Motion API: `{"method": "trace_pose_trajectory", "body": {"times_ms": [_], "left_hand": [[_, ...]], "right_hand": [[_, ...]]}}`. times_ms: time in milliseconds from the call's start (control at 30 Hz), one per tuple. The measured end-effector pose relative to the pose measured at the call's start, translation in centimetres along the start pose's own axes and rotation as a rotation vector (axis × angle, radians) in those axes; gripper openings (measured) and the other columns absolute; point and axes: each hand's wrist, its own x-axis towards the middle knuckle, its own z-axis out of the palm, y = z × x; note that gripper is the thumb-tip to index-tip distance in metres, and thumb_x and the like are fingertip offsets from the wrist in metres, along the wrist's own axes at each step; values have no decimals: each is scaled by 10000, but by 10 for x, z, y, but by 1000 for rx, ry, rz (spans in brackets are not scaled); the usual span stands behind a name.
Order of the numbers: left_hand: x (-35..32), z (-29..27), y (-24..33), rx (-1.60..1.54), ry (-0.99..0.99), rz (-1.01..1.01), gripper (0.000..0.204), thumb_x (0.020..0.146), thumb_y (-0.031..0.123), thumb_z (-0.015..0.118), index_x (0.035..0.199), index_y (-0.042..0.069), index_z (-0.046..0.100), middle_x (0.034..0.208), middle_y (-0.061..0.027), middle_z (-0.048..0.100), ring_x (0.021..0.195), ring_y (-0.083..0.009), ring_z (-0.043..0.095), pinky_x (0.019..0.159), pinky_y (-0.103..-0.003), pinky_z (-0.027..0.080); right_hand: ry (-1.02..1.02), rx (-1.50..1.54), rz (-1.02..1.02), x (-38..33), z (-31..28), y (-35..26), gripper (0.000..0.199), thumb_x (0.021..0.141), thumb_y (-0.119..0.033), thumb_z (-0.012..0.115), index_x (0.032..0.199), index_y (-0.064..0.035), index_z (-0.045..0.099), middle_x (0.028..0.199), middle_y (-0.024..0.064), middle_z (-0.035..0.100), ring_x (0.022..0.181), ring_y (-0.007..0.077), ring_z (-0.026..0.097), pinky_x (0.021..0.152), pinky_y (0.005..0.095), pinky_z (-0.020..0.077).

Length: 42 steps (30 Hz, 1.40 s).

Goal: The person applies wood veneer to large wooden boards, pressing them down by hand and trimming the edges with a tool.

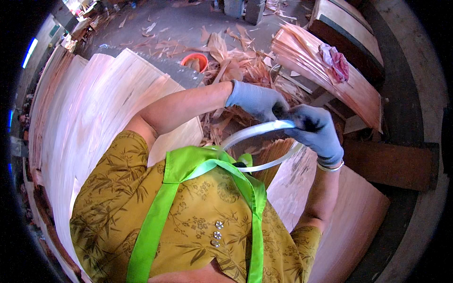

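Both my hands wear grey-blue gloves and meet in front of my chest. My left hand (pixel 257 100) pinches one end of a white plastic strap (pixel 257 130) that curves in a loop down toward my body. My right hand (pixel 317 131) grips the same strap just to the right, its fingers closed around it. Below the hands, the loop passes over a stack of thin wood veneer sheets (pixel 330 207).
A large pile of pale veneer sheets (pixel 89 122) fills the left. Torn veneer scraps (pixel 236 61) litter the floor ahead beside an orange bucket (pixel 195 60). Another veneer stack (pixel 321 66) with a pink rag (pixel 336 62) lies at upper right.
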Motion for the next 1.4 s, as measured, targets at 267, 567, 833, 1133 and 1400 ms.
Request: {"method": "trace_pose_trajectory", "body": {"times_ms": [267, 567, 833, 1133, 1400], "left_hand": [[-27, -41, -45, 1176, 329, -292, 125, 720, 175, 600, 810, 93, 630, 825, -108, 597, 781, -296, 601, 683, -419, 473], [-89, -100, -124, 1336, 452, -785, 276, 747, 153, 577, 1018, 110, 599, 985, -131, 592, 850, -290, 600, 731, -398, 474], [-61, -20, -43, -479, 168, 124, 599, 782, 189, 607, 1317, 34, 384, 1345, -101, 414, 1262, -189, 349, 1054, -334, 245], [-54, 51, -18, -1057, 201, 60, 372, 834, 283, 600, 1035, -27, 554, 852, -78, 614, 908, -190, 614, 762, -284, 485], [-44, 49, -18, 188, 526, -113, 219, 864, 229, 510, 875, 29, 599, 716, -109, 623, 627, -202, 612, 612, -326, 486]], "right_hand": [[193, 240, 102, -34, -38, 8, 281, 539, 14, 690, 750, -7, 505, 623, 42, 516, 512, 111, 486, 449, 239, 388], [445, 478, 113, -59, -31, 50, 353, 731, -277, 662, 902, 3, 531, 571, 14, 501, 397, 65, 420, 353, 187, 323], [369, 584, 156, -51, -36, 83, 379, 787, -338, 645, 939, -2, 558, 565, -9, 479, 384, 49, 356, 357, 184, 259], [521, 578, 321, -44, -27, 149, 233, 881, -224, 544, 1022, -46, 597, 733, -30, 555, 590, 58, 479, 508, 173, 349], [577, 303, 438, -40, 61, 132, 256, 881, -120, 494, 1081, 17, 579, 995, 43, 603, 845, 110, 540, 748, 237, 447]]}}
